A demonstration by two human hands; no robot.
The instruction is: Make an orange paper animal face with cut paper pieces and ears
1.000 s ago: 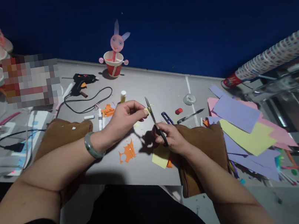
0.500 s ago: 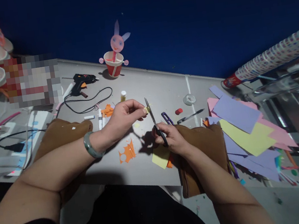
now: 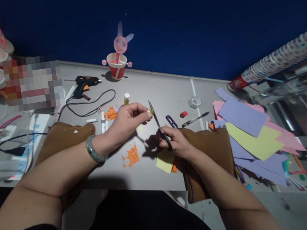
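Between thumb and forefinger, my left hand (image 3: 133,117) pinches a small piece of yellow paper (image 3: 150,112). My right hand (image 3: 174,139) is closed round the black handles of a pair of scissors (image 3: 155,116), whose blades point up and away beside the yellow piece. Below the scissors lies a yellow paper sheet (image 3: 165,161), partly behind my right hand. An orange paper scrap (image 3: 131,156) with a round hole rests on the table (image 3: 151,180) between my forearms.
A black glue gun (image 3: 85,84) with a looped cord lies at back left. Behind it to the right stands a red cup with a pink rabbit figure (image 3: 117,64). Coloured paper sheets (image 3: 246,116) are heaped at right, near a long stack of paper cups (image 3: 283,55).
A thin strip that stuck out past the scissor blades at the yellow piece no longer shows. Both hands have stayed almost in place.
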